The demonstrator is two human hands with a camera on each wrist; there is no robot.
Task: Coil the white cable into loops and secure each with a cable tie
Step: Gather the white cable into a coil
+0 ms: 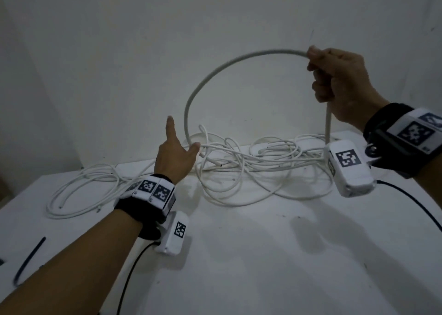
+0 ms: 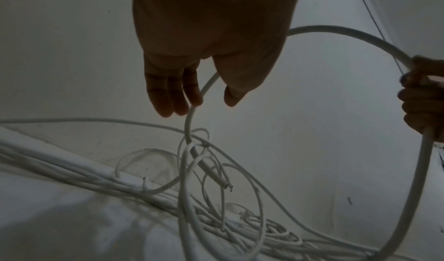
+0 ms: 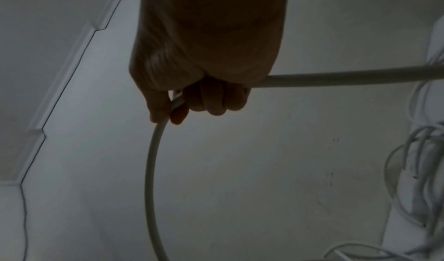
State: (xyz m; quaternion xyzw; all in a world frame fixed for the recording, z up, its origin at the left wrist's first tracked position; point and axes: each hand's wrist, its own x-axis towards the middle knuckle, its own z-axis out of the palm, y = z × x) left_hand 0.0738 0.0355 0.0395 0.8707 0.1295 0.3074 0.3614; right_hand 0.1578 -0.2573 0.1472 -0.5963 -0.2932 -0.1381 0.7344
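Observation:
A thick white cable (image 1: pixel 215 74) rises off the table in one big arch. My right hand (image 1: pixel 318 75) grips its top in a fist, high at the right, and the cable runs out both sides of that fist (image 3: pixel 177 109). At the arch's lower left end my left hand (image 1: pixel 183 134) is open with straight fingers. There the cable (image 2: pixel 206 88) runs between thumb and fingers and touches the index finger (image 2: pixel 192 94). Its cut end (image 2: pixel 227 185) hangs into the pile below. A black strip (image 1: pixel 30 258), probably a cable tie, lies at the table's near left.
A tangle of thinner white cables (image 1: pixel 251 168) covers the back of the white table (image 1: pixel 263 255). Another loose coil (image 1: pixel 79 190) lies to the left. A plain wall stands close behind. Black leads run from the wrist cameras across the table.

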